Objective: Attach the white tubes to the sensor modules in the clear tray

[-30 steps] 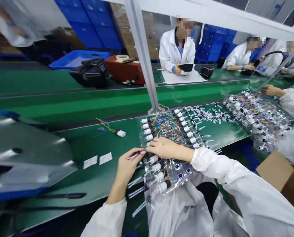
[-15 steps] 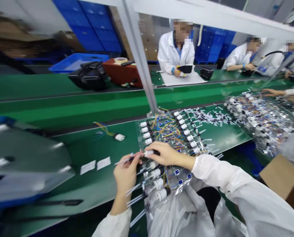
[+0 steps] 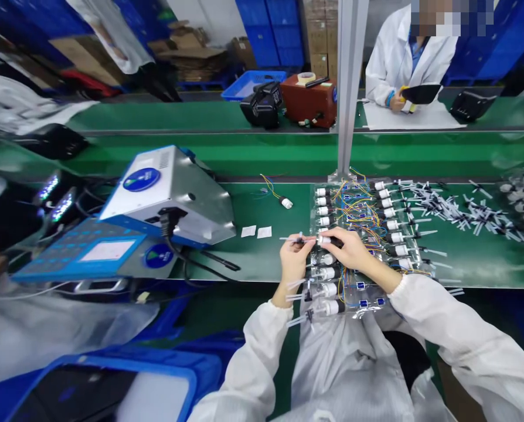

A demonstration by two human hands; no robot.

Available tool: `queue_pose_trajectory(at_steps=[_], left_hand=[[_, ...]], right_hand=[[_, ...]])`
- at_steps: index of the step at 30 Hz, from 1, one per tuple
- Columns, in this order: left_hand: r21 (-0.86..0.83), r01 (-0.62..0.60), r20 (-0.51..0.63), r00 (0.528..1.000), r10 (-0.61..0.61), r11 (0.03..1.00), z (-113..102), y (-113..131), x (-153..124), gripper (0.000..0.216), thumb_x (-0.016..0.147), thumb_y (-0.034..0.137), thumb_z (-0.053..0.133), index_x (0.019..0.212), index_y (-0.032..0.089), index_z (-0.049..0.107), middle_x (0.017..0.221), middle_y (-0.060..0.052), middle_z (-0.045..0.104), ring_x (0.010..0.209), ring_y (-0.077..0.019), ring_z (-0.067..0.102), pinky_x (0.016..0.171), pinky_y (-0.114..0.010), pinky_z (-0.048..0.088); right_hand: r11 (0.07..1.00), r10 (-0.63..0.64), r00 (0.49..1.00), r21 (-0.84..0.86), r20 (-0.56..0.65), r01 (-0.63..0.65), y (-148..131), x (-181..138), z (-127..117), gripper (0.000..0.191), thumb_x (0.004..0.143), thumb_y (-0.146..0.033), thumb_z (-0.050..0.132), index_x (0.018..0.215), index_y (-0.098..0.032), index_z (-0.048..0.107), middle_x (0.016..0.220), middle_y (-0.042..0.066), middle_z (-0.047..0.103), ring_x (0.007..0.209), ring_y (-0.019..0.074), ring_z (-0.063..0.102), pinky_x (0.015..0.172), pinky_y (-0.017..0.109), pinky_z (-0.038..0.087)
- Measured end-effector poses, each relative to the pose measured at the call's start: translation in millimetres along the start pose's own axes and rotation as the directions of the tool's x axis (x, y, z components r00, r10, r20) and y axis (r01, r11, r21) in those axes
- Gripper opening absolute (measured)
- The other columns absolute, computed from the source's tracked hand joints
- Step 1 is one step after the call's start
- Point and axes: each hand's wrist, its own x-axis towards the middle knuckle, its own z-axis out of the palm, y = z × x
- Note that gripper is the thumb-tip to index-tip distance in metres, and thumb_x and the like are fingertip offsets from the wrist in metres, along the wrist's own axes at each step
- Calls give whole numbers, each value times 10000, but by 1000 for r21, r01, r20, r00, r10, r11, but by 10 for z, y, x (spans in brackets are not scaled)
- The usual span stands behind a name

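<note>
My left hand (image 3: 293, 261) pinches a small propeller (image 3: 292, 239) with pale blades and a dark hub. My right hand (image 3: 352, 252) is closed around a white-and-black cylindrical motor (image 3: 325, 240), its fingertips close to those of the left. Whether propeller and motor touch is hidden by my fingers. Beneath both hands lies a clear plastic sheet (image 3: 362, 313) with two columns of similar motors (image 3: 332, 308), yellow and blue wires and small blue panels (image 3: 361, 286). Propellers sit at the ends of many of these motors.
Loose propellers (image 3: 459, 205) are heaped to the right on the green bench (image 3: 455, 264). Left are a lone wired motor (image 3: 286, 203), two white paper slips (image 3: 264, 232) and a metal-cased machine (image 3: 169, 193) with cables. A metal post (image 3: 346, 88) rises behind; a co-worker (image 3: 402, 64) sits opposite.
The view has swung left and levelled, bringing the machine and a blue-edged bin into sight. Both hands keep the same holds, close together over the sheet.
</note>
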Motion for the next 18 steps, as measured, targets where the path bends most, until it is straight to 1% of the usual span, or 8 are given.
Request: queue_pose_trajectory(at_steps=[2,3,7,10,14,18], left_hand=[[-6,-4,10,1000,4,1000,5,0,-1,382,685,304,930,876,194,618,847,-28,788,818,-169,763,832,-285,591],[-5,-3,10,1000,3,1000,8,1,-1,383,686,311,930,873,194,617,846,-26,787,822,-173,765,840,-292,592],[7,3,2,1000,-3,1000,10,9,-5,395,689,341,926,871,194,607,857,-26,786,823,-183,767,840,-309,593],[17,4,27,1000,-4,1000,10,6,-9,397,698,342,927,871,198,600,864,-27,784,839,-186,767,843,-308,588],[32,-27,11,1000,27,999,40,-12,-25,415,696,374,932,855,205,588,834,-13,765,827,-177,759,835,-300,581],[101,-63,-11,998,64,993,86,-3,-72,411,726,426,906,851,205,582,861,-29,759,867,-191,759,847,-325,589]], right_hand=[[1000,-13,1000,9,6,13,-3,-1,-1,220,967,-296,707,1163,-202,744,1100,81,782,1020,200,743,936,333,576],[1000,-16,1000,13,11,16,-4,-2,-2,217,968,-293,706,1161,-201,745,1099,80,783,1020,198,744,938,330,577],[999,-19,1000,33,5,19,-11,-5,-6,219,971,-298,700,1165,-208,747,1098,76,784,1018,194,747,935,324,581],[999,-15,1000,35,11,15,-13,-3,-6,219,972,-298,697,1166,-209,749,1100,76,786,1020,195,750,935,324,580],[999,15,1000,34,7,-15,-3,-2,9,219,974,-307,695,1162,-211,752,1103,76,791,1015,201,754,936,337,581],[999,28,1000,37,-7,-28,28,-15,31,212,975,-306,692,1157,-218,755,1115,75,791,1024,205,754,933,342,582]])
